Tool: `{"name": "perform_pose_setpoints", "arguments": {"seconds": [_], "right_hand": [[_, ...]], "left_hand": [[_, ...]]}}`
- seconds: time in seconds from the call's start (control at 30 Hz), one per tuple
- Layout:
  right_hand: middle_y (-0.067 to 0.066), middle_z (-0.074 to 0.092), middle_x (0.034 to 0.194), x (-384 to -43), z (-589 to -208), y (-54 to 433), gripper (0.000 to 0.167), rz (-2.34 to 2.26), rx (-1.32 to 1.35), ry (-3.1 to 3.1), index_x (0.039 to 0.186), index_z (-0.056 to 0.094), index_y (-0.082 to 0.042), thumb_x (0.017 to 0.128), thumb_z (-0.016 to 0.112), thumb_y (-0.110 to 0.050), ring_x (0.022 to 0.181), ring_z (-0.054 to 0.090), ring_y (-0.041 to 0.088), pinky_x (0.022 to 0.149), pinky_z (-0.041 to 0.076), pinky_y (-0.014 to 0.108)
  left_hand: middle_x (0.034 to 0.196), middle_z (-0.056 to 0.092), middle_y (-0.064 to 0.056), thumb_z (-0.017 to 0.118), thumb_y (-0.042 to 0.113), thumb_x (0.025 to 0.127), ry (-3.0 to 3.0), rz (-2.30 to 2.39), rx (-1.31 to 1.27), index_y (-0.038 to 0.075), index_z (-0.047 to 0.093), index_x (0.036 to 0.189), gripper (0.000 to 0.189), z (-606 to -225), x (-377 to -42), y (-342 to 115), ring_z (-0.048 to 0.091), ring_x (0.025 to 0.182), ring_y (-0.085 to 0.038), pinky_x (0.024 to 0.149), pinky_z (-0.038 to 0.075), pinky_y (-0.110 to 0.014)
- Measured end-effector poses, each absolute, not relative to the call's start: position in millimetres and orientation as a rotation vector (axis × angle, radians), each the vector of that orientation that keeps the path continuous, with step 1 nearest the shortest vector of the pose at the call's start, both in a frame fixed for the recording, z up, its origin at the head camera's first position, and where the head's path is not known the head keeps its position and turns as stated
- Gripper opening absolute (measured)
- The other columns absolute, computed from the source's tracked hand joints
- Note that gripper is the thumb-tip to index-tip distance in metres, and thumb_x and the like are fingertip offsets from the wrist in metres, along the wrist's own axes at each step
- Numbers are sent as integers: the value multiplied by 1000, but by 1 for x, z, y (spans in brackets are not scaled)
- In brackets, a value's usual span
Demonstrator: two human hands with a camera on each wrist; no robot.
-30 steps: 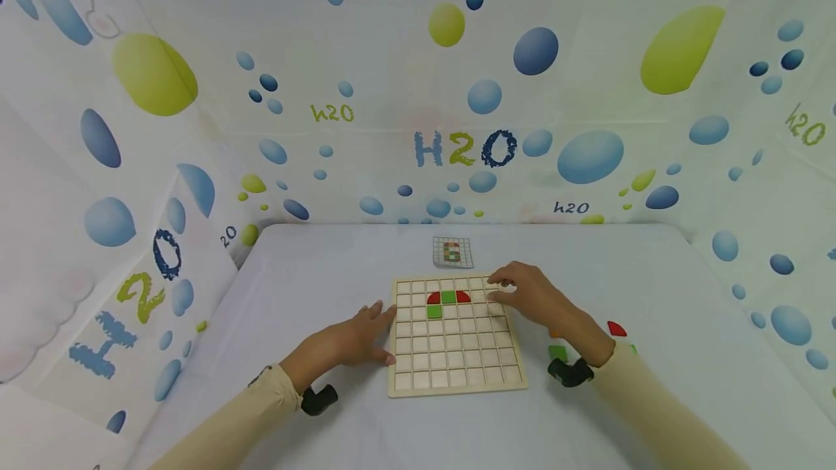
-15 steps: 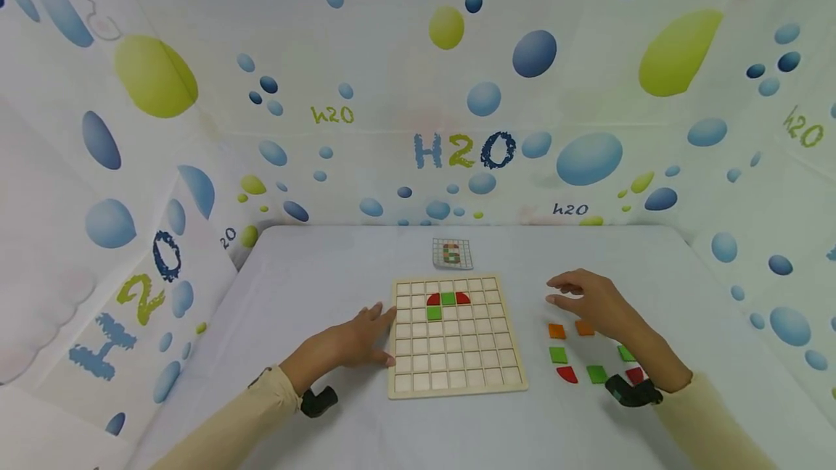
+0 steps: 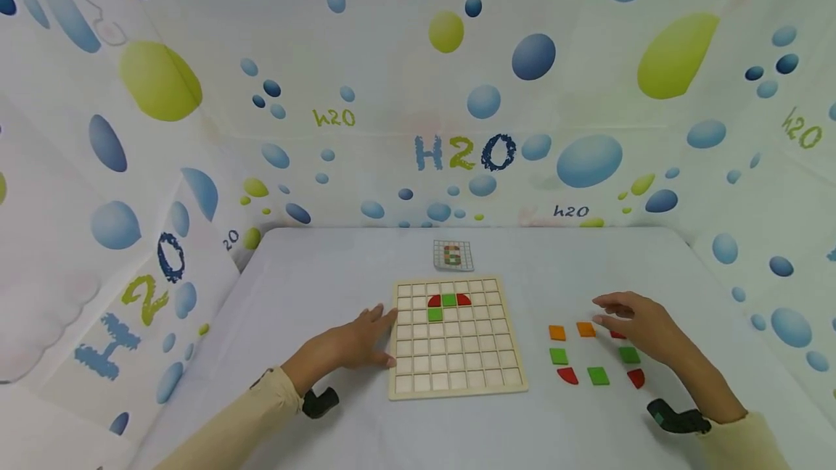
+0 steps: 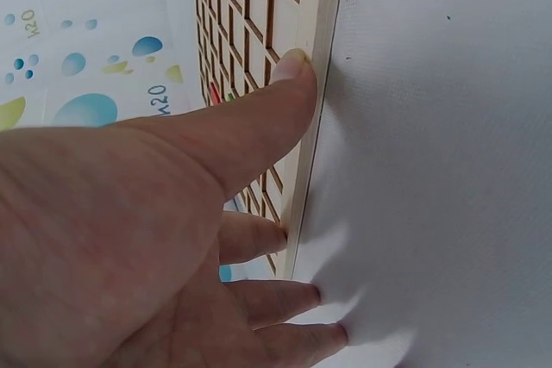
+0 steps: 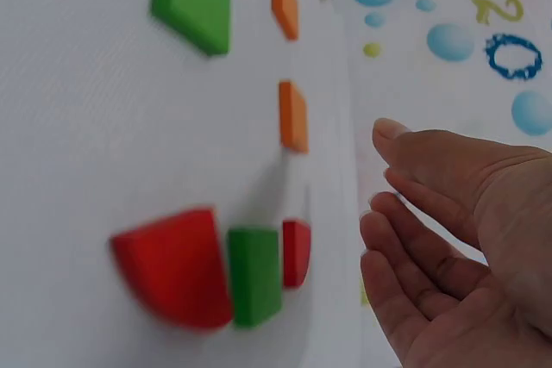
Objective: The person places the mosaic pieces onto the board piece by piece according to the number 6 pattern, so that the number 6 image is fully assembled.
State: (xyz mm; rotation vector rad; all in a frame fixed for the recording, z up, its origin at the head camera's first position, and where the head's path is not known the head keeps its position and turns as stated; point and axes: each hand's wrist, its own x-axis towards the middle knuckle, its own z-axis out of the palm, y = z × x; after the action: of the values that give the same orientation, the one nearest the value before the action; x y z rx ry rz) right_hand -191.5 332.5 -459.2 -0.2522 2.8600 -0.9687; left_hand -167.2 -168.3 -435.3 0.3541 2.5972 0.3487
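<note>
My left hand [image 3: 355,339] rests at the left edge of a wooden grid board [image 3: 460,368]. In the left wrist view the thumb [image 4: 293,75] lies on the board's rim, fingers fairly straight. On the board, a green square tile [image 3: 448,300] sits between two red quarter-circle tiles, with another green square [image 3: 435,315] below the left one. My right hand [image 3: 643,325] hovers over loose tiles, fingers bent and holding nothing. Nearest to it are an orange square [image 3: 585,329], a green square [image 5: 253,277] and a red quarter-circle [image 5: 296,253], partly covered by the hand in the head view.
A pattern card [image 3: 453,255] with a coloured figure lies behind the board. More loose tiles lie on the white table right of the board: an orange square [image 3: 556,333], green squares [image 3: 598,376] and red quarter-circles [image 3: 567,376]. A patterned cloth [image 3: 366,78] hangs behind the table.
My right hand has moved from the board's upper right corner, rightward and nearer, to above the loose tiles, uncovering several of them. My left hand stays at the board's edge.
</note>
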Motion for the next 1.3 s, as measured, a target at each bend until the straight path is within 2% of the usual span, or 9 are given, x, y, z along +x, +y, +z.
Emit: {"name": "perform_pose_setpoints", "arguments": {"seconds": [0.13,0.3,0.6,0.83,1.1,1.3], "right_hand": [[28,64,138,-188,-466,348,51,-928,-191,2845,138,65,-1,100,74,-34,126,60,51,94,60,57],[31,62,139,-183,-468,360,56,-893,-168,2826,138,64,2,99,75,-37,126,58,52,96,59,59],[30,65,134,-182,-477,366,49,-881,-180,2846,136,66,5,98,77,-24,123,61,50,98,57,59],[27,66,130,-182,-481,365,44,-892,-178,2840,134,68,3,99,76,-23,121,62,48,99,57,59],[22,69,121,-182,-483,363,38,-868,-177,2868,130,70,3,99,75,-19,105,65,33,94,60,56],[21,71,119,-181,-484,362,38,-878,-179,2873,129,70,4,98,76,-17,104,67,32,93,60,56]], "left_hand": [[172,23,-25,79,43,94,2595,360,349,8,31,166,94,-434,-167,-168,22,159,-48,122,32,-64],[172,23,-24,79,43,94,2599,351,340,9,31,166,94,-434,-167,-167,22,159,-47,123,32,-64],[173,22,-23,78,44,94,2604,338,335,10,30,167,94,-439,-170,-170,21,159,-47,123,32,-63],[173,23,-23,79,43,94,2596,356,321,10,30,167,94,-436,-168,-168,21,160,-47,123,31,-63],[173,23,-24,79,43,94,2602,350,334,9,31,167,94,-437,-167,-168,21,159,-47,123,31,-63],[173,23,-24,78,43,95,2601,339,336,9,30,167,93,-437,-168,-169,22,159,-47,123,32,-62]]}}
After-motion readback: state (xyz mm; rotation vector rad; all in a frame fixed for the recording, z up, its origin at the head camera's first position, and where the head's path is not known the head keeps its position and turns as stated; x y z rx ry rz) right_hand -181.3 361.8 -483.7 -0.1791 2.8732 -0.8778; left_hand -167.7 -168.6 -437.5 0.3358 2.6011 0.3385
